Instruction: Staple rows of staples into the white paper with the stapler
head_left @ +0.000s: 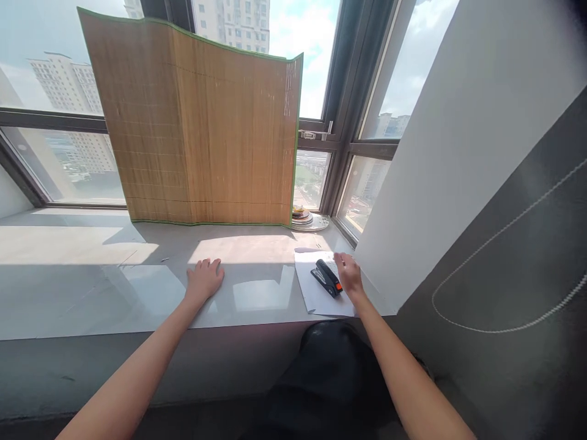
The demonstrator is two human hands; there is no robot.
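My left hand (204,281) rests palm down on the white window sill (257,305), fingers a little spread and holding nothing. Farther right, white paper sheets (316,302) lie near the sill's front edge. On them sits a black stapler (327,278) with an orange-red patch at its near end. Just to the right of the stapler is my right hand (349,274), over the paper's right side. Its fingers are loosely bent and partly seen edge-on, and I see nothing held in them.
A bamboo mat (229,134) with green edging stands upright against the window. By its right lower corner is a stack of plates (305,220). A white wall (440,153) slopes in at the right, with a hanging cord (495,332). A dark seat-like shape (334,366) is below the sill.
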